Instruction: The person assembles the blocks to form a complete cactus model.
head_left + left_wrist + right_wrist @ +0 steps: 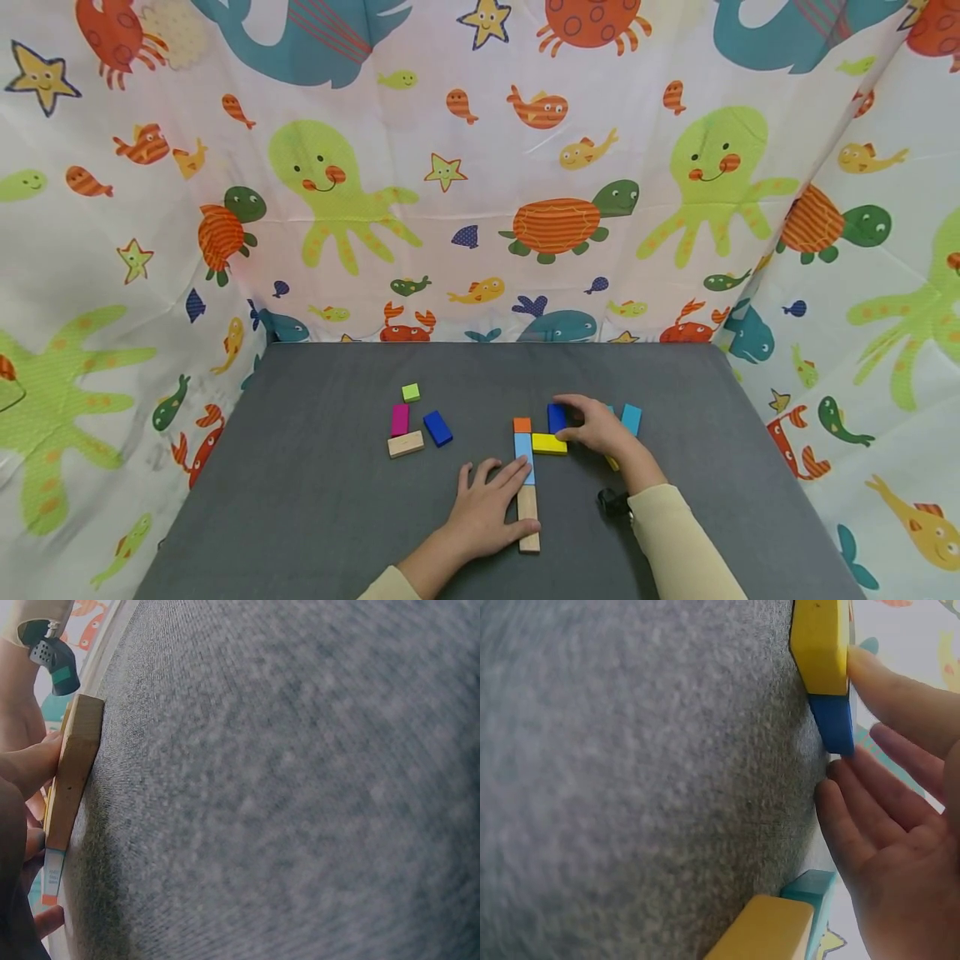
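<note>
A row of blocks runs away from me: a wooden block [528, 508], a light blue block [522, 446] and an orange block [522, 425]. My left hand [487, 512] rests along its left side, thumb on the wood and fingertips at the light blue, fingers spread. Off the row's right side lies a yellow block [550, 444], with a dark blue block [556, 418] touching its far side. My right hand [600, 429] pinches the blue block, thumb near its joint with the yellow [821, 652] and index finger at its far end. My right palm hides part of the blocks behind it.
Left of the row lie a green cube [410, 392], a magenta block [400, 420], a wooden block [406, 444] and a blue block [437, 428]. Beyond my right hand are a light blue block [632, 418] and a partly hidden yellow one [612, 462]. A black device [613, 502] hangs at my right cuff.
</note>
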Available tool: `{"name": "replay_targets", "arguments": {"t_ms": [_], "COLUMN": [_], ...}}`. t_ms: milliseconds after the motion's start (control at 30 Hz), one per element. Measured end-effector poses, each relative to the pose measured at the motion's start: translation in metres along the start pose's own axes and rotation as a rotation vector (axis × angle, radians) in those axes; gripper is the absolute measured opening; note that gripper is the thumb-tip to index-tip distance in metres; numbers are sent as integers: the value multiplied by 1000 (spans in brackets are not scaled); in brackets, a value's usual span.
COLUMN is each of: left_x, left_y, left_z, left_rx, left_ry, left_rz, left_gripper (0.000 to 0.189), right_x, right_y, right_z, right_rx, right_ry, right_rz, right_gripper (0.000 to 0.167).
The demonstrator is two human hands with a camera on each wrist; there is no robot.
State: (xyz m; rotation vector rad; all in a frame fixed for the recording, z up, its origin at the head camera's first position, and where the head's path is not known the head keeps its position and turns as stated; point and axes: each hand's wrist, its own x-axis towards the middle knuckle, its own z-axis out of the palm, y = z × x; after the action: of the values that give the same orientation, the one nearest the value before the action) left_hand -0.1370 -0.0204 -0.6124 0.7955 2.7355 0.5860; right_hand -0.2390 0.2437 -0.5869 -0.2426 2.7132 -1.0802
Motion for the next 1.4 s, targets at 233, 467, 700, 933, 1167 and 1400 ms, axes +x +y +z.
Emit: {"name": "replay_targets", "arguments": {"t_ms": [233,467,700,933,1167,1400], "left_x": [1,-1,-1,1,1,-1], "left_y": [-5,-3,-2,-3,-1,-1], "left_z": [7,4,3,4,1,1], "left_rx": [-17,-12,-3,-9,-5,-11], "left_ry": [38,38,11,-6,-24,-4], "left_rz": [22,37,11,2,-16,4], "left_gripper": [85,85,86,86,86,85], "right_x": [-7,-19,-35,-46,-54,-55], "right_y": [-5,2,22,43,55,64], "right_z": [-11,-29,-50,-57,-60,-60], "right_rx": [-21,-30,-47,-55,-44,-69], "right_ry": [92,203,248,237,207,141], "right_rz": [-82,-102,-17,34,87,112], "right_gripper": [62,58,57,57,65,76]}}
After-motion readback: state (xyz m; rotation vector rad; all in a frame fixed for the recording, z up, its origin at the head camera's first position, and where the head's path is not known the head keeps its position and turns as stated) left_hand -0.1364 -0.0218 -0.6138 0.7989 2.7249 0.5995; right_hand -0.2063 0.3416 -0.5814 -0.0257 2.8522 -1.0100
